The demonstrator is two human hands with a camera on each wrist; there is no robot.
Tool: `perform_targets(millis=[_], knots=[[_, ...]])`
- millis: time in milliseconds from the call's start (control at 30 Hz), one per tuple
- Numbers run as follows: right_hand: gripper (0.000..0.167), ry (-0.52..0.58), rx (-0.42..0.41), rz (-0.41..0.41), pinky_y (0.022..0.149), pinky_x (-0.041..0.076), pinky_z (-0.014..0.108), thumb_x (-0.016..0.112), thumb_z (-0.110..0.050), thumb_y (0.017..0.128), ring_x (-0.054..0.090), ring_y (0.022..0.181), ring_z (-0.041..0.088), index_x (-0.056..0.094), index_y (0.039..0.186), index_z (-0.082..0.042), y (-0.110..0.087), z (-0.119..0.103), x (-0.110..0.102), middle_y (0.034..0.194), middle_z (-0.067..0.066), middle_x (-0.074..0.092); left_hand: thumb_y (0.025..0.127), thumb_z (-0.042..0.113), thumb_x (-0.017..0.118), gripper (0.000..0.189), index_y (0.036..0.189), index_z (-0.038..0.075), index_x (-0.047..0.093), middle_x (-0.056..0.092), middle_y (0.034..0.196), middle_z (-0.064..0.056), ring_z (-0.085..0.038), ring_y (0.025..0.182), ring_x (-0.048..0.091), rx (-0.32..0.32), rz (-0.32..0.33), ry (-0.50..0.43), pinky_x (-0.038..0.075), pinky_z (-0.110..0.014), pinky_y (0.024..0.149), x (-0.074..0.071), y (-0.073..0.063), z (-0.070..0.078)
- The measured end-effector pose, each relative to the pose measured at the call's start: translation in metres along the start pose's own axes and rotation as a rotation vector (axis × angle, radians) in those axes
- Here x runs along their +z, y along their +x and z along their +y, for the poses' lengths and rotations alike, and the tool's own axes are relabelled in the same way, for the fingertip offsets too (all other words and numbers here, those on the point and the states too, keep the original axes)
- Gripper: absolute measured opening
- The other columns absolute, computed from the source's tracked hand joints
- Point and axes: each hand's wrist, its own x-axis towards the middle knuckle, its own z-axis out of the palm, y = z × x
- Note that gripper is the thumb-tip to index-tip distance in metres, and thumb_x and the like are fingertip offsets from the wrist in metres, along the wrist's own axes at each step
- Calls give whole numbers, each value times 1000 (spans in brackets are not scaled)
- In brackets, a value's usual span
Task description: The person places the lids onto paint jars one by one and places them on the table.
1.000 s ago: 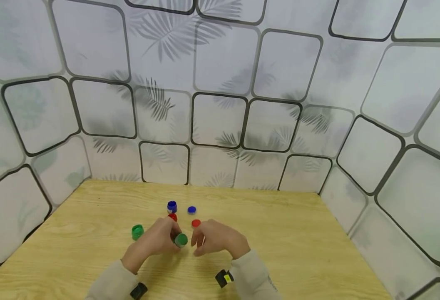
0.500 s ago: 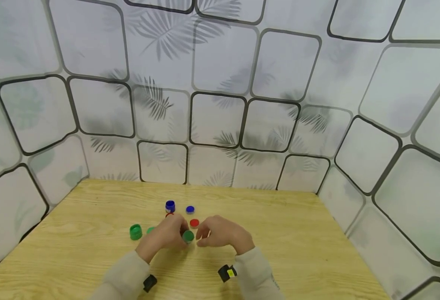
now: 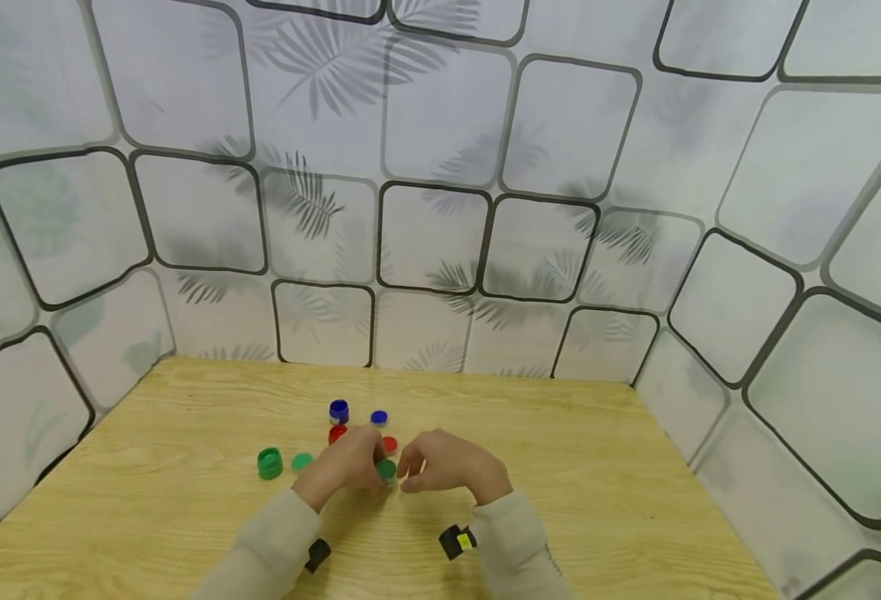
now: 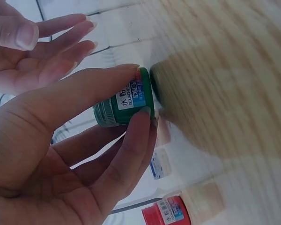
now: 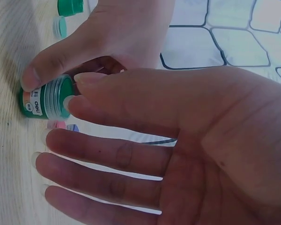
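Note:
My left hand [image 3: 353,461] pinches a small green gouache paint jar [image 4: 126,101] between thumb and fingers. The jar is upright with its green lid [image 5: 65,96] on, at or just above the table; a gap beneath it is hard to judge. Beside it on the right is my right hand [image 3: 448,462], its fingers loosely extended and holding nothing. In the right wrist view, the right thumb and index fingertips lie close to the lid; whether they touch it I cannot tell.
An open green jar [image 3: 269,463] and a light green lid [image 3: 302,461] lie to the left. Behind the hands stand a red jar [image 3: 337,434] and a blue jar [image 3: 338,412], with a red lid [image 3: 390,445] and a blue lid [image 3: 378,417] beside them. Patterned curtains [image 3: 440,242] enclose the table.
My left hand has carried the green jar rightward, close to the right hand, and the jar now stands more upright. The light green lid and red jar have come into fuller view.

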Motion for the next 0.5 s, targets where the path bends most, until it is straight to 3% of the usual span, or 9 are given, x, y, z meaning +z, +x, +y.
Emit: perform_targets(millis=[333,500], knots=[[17,25,31,-11,73,54,21,78,-16,91,64,81,4,79,107,-10,0,-2,1,96,-2,76,68,0,93,33,91,-2,69,70,82,-7,-17,74,62,7,12,-12,59,-35,73,6,4,-3],[18,24,37,-9,72,54,21,79,-16,90,64,80,4,79,107,-9,1,-3,2,95,-3,76,67,6,95,39,96,-2,71,70,90,-9,-20,81,64,23,41,10,60,-39,77,-5,-3,-2]])
